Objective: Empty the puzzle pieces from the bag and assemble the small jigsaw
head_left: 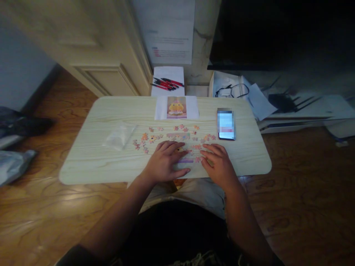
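Jigsaw puzzle pieces in orange, pink and yellow lie scattered over the pale wood-grain table. My left hand rests palm down with its fingers spread across a partly joined puzzle, covering much of it. A strip of its lilac edge shows between my thumb and fingers. My right hand is beside the puzzle's right side, fingers apart and slightly bent, tips close to some pink pieces. I cannot see any piece gripped in either hand. Beyond the pieces lies a printed picture of a yellow cartoon figure.
A phone with a lit screen lies at the table's right. Toward the left is a clear plastic bag. Behind the table are red and black pens on white paper and a white box with a cable.
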Motion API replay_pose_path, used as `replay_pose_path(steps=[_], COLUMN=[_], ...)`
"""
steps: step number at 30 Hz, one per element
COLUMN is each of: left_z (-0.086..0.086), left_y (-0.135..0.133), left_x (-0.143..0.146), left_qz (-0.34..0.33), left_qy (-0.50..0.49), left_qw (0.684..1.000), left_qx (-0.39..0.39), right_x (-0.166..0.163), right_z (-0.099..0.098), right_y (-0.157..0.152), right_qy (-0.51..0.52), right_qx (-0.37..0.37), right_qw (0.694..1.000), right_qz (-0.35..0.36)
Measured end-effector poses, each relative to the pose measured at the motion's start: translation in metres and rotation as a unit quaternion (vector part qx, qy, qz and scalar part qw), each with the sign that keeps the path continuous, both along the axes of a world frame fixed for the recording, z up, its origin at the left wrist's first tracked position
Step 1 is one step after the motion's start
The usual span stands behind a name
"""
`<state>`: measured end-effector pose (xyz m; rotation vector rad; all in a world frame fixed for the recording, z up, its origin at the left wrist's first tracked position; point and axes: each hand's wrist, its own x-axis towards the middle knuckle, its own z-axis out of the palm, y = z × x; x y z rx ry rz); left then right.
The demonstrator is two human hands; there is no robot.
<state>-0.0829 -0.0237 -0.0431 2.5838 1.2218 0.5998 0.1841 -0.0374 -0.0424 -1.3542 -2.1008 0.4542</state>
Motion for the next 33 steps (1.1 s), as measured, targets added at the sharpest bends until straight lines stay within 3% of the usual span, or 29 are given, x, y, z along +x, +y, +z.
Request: replay_pose_path(steps=[7, 15, 25, 33], left_z=[0.001, 0.003, 0.0, -0.005], left_y=[-0.007, -0.007, -0.004, -0.004], left_x=[-0.005, 0.0, -0.039, -0.042], left_qz=[0.005, 0.002, 0.019, 0.0], left_qy=[0.013, -0.002, -0.025, -0.033], left_qw=[1.0, 1.0, 0.999, 0.999], left_qx=[0.0, -0.003, 0.015, 0.004], right_x=[-0.029, -0.02, -0.014, -0.018], right_z=[0.005, -0.001, 0.001, -0.005], right_y=[0.005, 0.002, 0.004, 0.006], right_qy=[-0.038, -0.059, -0.037, -0.029], right_qx=[-0.012, -0.02, -0.005, -0.006], right_qw=[0.999, 0.998, 0.999, 1.0], right_qz=[0.019, -0.008, -0.011, -0.001])
